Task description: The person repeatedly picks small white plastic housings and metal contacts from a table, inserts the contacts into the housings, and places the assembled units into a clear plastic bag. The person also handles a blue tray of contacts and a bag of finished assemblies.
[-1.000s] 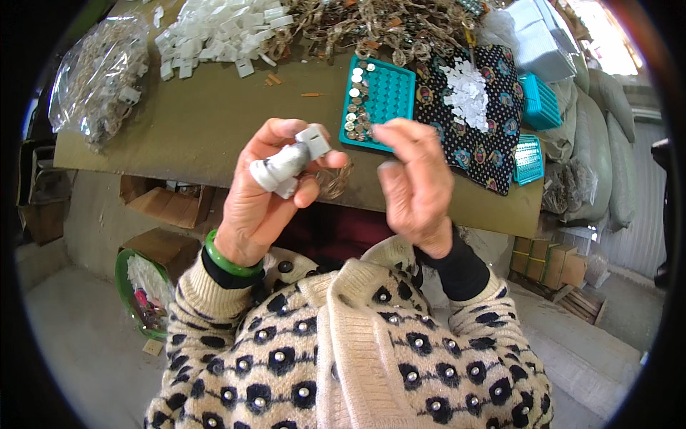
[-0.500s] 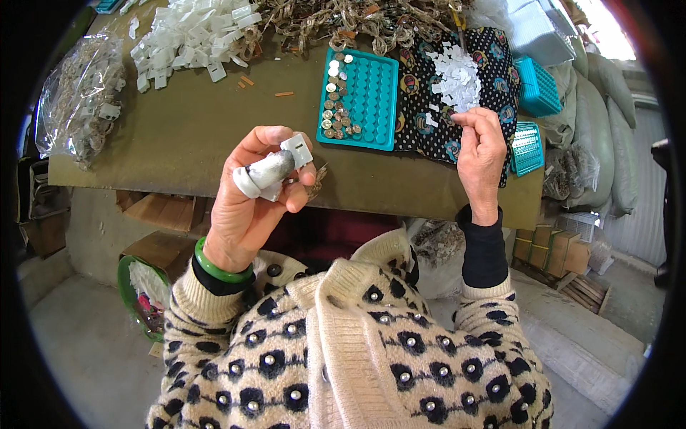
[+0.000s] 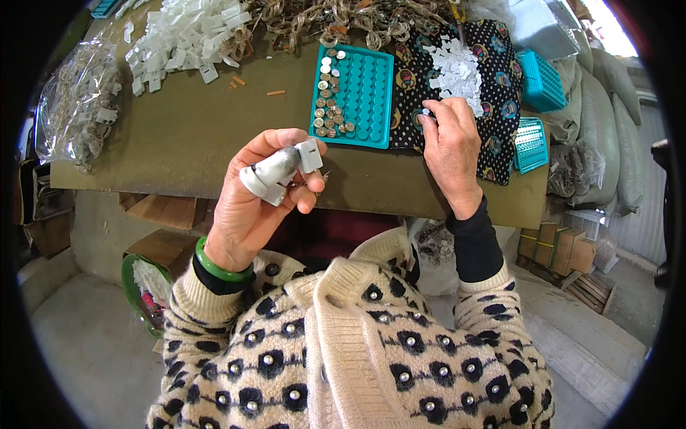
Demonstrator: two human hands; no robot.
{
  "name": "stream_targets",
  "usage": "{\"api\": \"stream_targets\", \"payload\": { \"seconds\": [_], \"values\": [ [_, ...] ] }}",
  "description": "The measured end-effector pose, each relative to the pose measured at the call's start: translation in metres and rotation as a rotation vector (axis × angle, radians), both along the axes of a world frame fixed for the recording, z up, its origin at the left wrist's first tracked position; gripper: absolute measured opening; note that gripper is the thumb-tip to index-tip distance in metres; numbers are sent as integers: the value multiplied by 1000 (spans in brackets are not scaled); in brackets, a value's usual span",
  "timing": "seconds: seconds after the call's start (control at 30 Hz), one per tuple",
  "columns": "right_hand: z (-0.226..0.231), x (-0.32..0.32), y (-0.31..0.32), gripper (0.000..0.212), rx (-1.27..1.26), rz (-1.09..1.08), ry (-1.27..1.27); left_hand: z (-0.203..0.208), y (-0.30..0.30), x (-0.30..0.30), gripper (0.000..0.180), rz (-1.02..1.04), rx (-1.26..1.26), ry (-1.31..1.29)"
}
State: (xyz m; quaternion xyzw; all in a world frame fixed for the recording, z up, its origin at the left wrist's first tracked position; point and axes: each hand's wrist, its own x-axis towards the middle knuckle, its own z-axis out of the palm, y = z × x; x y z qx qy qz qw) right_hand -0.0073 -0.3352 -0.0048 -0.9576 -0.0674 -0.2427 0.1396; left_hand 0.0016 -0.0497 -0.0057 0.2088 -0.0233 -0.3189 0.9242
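Observation:
My left hand (image 3: 239, 204) is raised over the table's near edge, fingers curled round a white pipe-like fitting (image 3: 275, 170) smudged grey. At the fitting's end, between thumb and fingertips, sits a small white plastic piece (image 3: 311, 156) with a dark slot. Over the patterned black cloth (image 3: 493, 154), my right hand (image 3: 454, 154) pinches a tiny whitish piece (image 3: 426, 112) between thumb and forefinger; its exact kind is too small to tell. Beyond that hand lies a heap of small white cut pieces (image 3: 457, 68). Left of it, a teal tray (image 3: 371, 132) holds several round, shiny coin-like discs (image 3: 329, 114).
White slotted plastic pieces (image 3: 179, 43) lie piled at the far left, near a clear bag (image 3: 78, 100). Bundled brown cords (image 3: 314, 18) line the back. Teal trays (image 3: 543, 82) stand at right, before stacked sacks (image 3: 597, 143). A green basin (image 3: 136, 293) is on the floor.
My right hand has moved left from the white heap, a tiny piece in its pinch. My left hand has shifted slightly right and turned the slotted piece and fitting a little.

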Motion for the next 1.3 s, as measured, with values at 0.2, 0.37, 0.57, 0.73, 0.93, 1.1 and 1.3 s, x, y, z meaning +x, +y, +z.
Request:
{"api": "stream_targets", "payload": {
  "seconds": [0.2, 0.37, 0.57, 0.73, 0.93, 1.1, 1.3],
  "values": [
    [7, 0, 6, 10, 169, 79, -46, 4, 3, -3, 36, 5, 123, 0],
    [36, -13, 27, 9, 1109, 30, 251, 5, 5, -3, 37, 15, 122, -2],
    [52, -20, 78, 6, 1311, 219, 337, 7, 10, -7, 39, 59, 142, -28],
    [43, -15, 113, 9, 1126, 487, 258, 9, 13, -8, 34, 73, 103, -13],
    [41, -15, 127, 8, 979, 478, 253, 13, 15, -10, 27, 88, 64, 36],
    [39, -14, 131, 7, 899, 470, 220, 12, 17, -11, 28, 109, 54, 76],
    [38, -12, 135, 7, 866, 449, 136, 10, 21, -10, 27, 73, 71, 50]
  ]
}}
